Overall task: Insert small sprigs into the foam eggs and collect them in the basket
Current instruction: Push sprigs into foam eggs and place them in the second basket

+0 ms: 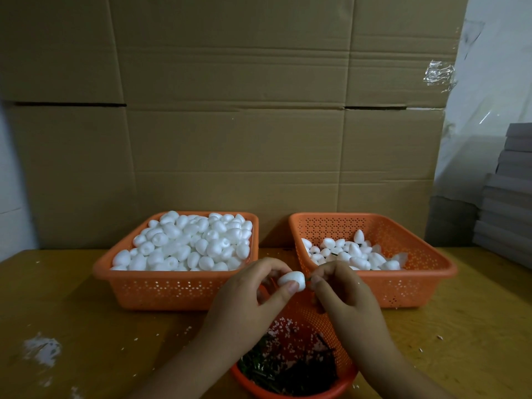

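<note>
Head view: left hand (253, 295) pinches foam egg (292, 280) — right hand (342, 289) pinches sprig (308, 280) beside baskets (184, 289).

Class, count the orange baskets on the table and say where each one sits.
3: a full basket at back left, a part-filled basket at back right, and a sprig basket nearest, partly hidden under the hands.

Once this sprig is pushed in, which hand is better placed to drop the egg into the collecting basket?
Probably the left hand: it already pinches the foam egg, while the right hand pinches the sprig at the egg's end. The right hand is nearer the part-filled right basket, but would first have to take the egg over.
</note>
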A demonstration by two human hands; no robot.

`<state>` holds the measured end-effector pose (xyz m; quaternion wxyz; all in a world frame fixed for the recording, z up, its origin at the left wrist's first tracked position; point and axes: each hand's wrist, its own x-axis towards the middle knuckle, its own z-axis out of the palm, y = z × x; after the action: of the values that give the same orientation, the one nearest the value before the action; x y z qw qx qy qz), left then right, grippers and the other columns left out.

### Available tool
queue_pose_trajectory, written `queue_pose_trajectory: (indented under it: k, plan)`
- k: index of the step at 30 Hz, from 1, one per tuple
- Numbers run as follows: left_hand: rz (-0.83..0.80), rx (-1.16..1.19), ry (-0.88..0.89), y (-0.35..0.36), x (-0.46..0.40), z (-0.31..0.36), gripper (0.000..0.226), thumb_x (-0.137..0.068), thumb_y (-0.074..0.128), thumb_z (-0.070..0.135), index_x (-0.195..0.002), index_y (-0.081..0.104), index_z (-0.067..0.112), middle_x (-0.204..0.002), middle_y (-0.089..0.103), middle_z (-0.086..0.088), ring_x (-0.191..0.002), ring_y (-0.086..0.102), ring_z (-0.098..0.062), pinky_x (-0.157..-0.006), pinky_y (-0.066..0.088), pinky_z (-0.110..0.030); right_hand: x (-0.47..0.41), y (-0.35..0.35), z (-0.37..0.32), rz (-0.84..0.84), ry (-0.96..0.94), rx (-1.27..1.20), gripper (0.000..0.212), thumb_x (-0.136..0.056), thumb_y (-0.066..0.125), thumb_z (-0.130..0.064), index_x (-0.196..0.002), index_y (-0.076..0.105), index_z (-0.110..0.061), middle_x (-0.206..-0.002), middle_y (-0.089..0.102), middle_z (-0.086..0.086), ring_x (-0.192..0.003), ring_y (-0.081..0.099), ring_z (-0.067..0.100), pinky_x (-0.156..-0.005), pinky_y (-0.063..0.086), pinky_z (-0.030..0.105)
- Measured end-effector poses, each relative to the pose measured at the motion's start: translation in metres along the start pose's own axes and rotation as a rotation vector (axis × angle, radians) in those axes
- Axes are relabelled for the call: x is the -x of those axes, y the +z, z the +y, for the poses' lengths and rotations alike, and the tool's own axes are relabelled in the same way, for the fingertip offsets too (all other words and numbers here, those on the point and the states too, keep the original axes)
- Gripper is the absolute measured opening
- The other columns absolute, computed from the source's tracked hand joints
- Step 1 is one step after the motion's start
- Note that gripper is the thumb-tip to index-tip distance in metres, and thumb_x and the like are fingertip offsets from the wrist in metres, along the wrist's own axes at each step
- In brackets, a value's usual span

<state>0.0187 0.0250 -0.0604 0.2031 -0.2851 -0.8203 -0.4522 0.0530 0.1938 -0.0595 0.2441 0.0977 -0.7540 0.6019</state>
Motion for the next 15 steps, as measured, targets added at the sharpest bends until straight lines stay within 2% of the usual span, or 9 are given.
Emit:
queue_pose_trajectory:
  k: [4,7,11,15]
  plan:
    - [-0.005,0.034,-0.002,-0.0001,-0.0001,0.0016,0.031,-0.079,0.052,0.069,-0.104,0.055,0.052,-0.101,0.061,0.028,-0.096,0.061,0.004,-0.074,0.051,-0.015,0.0003,-0.0005,0.0008,0.018,0.003,-0.006,0.018,-0.093,0.058,-0.019,-0.075,0.061,-0.014,-0.064,0.060,0.007,-0.060,0.055,0.012,-0.060,0.045,0.025]
    - [-0.040,0.047,0.003,0.0000,0.0001,0.0024,0.035,-0.077,0.058,0.068,-0.108,0.054,0.052,-0.101,0.062,0.025,-0.094,0.062,0.002,-0.072,0.052,-0.018,-0.0005,-0.0003,0.0023,0.032,0.007,0.004,0.022,-0.094,0.057,-0.020,-0.074,0.058,-0.010,-0.065,0.059,0.013,-0.059,0.055,0.018,-0.058,0.045,0.027]
    - [-0.090,0.021,-0.001,-0.0006,0.0006,0.0025,0.042,-0.072,0.061,0.068,-0.110,0.054,0.052,-0.102,0.061,0.027,-0.092,0.063,0.002,-0.071,0.054,-0.020,-0.0017,-0.0002,0.0049,0.058,0.007,0.012,0.026,-0.095,0.057,-0.019,-0.072,0.057,-0.008,-0.063,0.059,0.013,-0.060,0.056,0.026,-0.058,0.044,0.030]
    - [-0.105,-0.029,0.016,-0.0006,0.0001,0.0025,0.035,-0.073,0.060,0.065,-0.104,0.058,0.049,-0.101,0.061,0.028,-0.091,0.062,0.002,-0.070,0.055,-0.023,-0.0017,-0.0002,0.0045,0.052,0.009,-0.006,0.027,-0.095,0.056,-0.018,-0.070,0.057,-0.008,-0.062,0.059,0.012,-0.057,0.055,0.017,-0.056,0.044,0.026]
